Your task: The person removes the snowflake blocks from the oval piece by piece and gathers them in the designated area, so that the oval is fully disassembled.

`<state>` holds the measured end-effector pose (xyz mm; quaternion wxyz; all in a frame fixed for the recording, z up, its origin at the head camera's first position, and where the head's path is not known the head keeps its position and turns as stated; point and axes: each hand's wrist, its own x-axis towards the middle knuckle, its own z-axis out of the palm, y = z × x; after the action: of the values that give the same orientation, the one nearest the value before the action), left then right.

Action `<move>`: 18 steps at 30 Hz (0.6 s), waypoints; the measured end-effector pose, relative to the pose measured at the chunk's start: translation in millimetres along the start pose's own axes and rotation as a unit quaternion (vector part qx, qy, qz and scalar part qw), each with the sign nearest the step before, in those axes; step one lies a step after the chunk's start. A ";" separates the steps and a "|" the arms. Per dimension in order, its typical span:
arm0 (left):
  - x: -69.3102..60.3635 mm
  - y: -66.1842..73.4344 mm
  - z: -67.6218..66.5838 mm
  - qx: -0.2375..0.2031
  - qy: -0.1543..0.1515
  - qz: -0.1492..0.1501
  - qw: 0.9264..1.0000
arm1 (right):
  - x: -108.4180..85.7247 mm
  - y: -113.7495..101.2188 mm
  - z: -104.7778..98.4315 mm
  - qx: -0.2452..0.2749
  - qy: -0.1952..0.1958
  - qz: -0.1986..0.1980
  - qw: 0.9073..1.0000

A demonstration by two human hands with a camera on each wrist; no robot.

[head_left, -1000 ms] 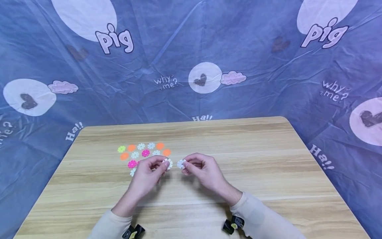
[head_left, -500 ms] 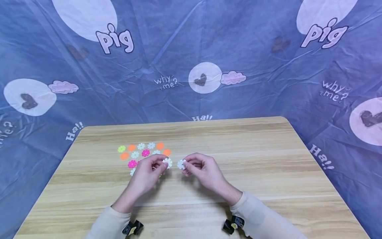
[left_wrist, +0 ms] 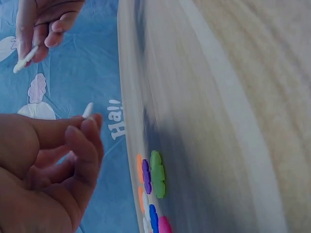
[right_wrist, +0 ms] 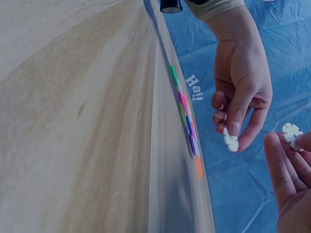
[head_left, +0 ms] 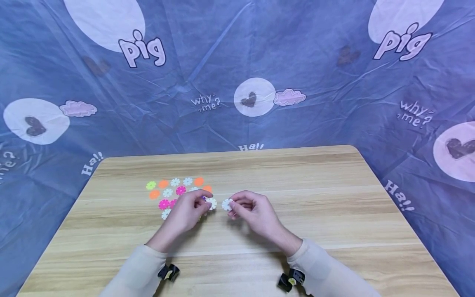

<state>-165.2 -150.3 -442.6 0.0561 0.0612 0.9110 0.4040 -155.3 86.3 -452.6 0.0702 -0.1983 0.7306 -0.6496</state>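
My left hand (head_left: 187,212) pinches a white snowflake disc (head_left: 212,203) with notched edges between thumb and fingers. Facing it, my right hand (head_left: 256,210) pinches a second white snowflake disc (head_left: 226,204). A small gap separates the two pieces, and both are held above the table. From the left wrist, the disc in the left hand shows edge-on as a thin white sliver (left_wrist: 88,110). In the right wrist view the notches of the right hand's disc (right_wrist: 291,134) are plain. The fingertips cover part of each piece.
Left of the hands, several flat snowflake discs lie on the wooden table (head_left: 297,177), among them a yellow-green one (head_left: 151,185), an orange one (head_left: 163,184) and a pink one (head_left: 180,190). My left hand hides some of them. A blue printed cloth (head_left: 315,62) hangs behind the table.
The left hand has shifted slightly right with its disc, and its index finger has lifted somewhat. The right hand has barely moved. Both discs are still held apart.
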 end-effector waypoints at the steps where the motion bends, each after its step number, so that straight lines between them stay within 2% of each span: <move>1: 1.0 -0.2 -0.1 0.011 -0.005 0.003 1.000 | -0.1 0.4 -0.4 -0.001 0.001 0.001 1.000; 7: 5.6 -1.9 -0.3 0.046 -0.031 0.006 0.998 | -0.1 2.2 -2.5 -0.005 0.001 0.011 1.000; 15: 11.4 -2.3 3.0 0.081 -0.036 -0.013 0.996 | -0.4 3.2 -3.3 -0.004 0.000 0.013 1.000; 18: 14.1 -4.3 5.4 0.095 -0.035 -0.010 0.995 | -0.6 4.1 -3.3 -0.004 -0.002 0.013 1.000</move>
<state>-178.6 -147.0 -450.1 0.0861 0.0719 0.9432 0.3128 -156.8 89.8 -456.1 0.0790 -0.1901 0.7356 -0.6453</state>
